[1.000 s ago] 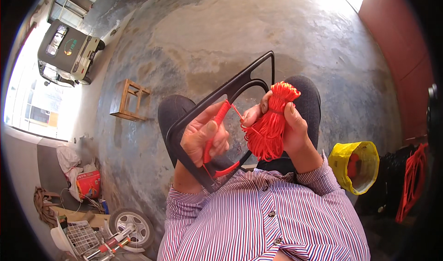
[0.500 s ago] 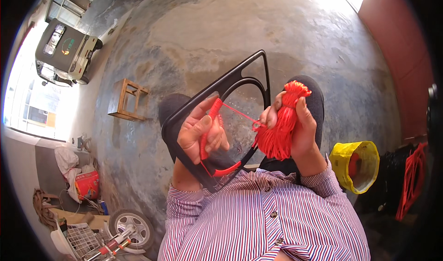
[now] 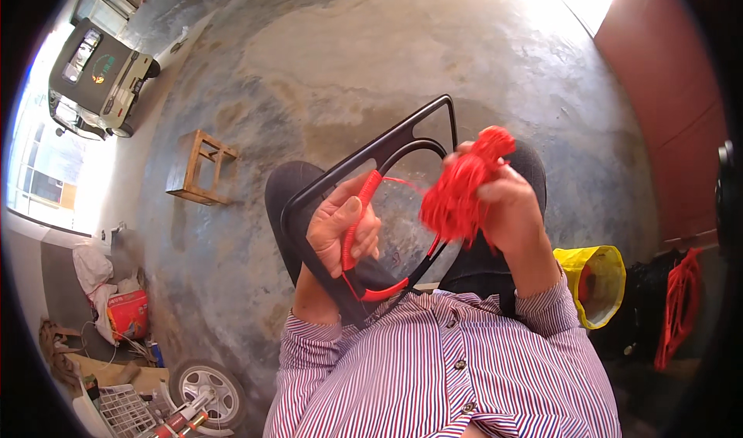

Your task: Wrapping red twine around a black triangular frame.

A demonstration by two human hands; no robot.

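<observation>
A black frame (image 3: 404,135) with a rounded corner and a curved inner ring is held over my lap, tilted. Red cord is wound tightly around part of the ring, making a coiled wrap (image 3: 361,206). My left hand (image 3: 338,227) closes around that wrapped stretch, thumb on top. In my right hand (image 3: 514,212) is a thick looped hank of red cord (image 3: 457,194), blurred by motion. A thin red strand (image 3: 398,181) runs from the top of the wrap toward the hank. More red covering (image 3: 385,291) shows on the ring's lower part.
To the right stands a yellow bucket (image 3: 571,265), with more red cord (image 3: 681,306) hanging beyond it. A wooden stool (image 3: 183,176) is on the concrete floor at left. A red bag (image 3: 128,314) and a wheel (image 3: 207,395) lie lower left; a three-wheeled vehicle (image 3: 101,78) is farther off.
My right hand has turned over, so its back shows more, and the hank has swung with it. My left hand keeps its hold on the wrapped ring. The whole view has shifted slightly.
</observation>
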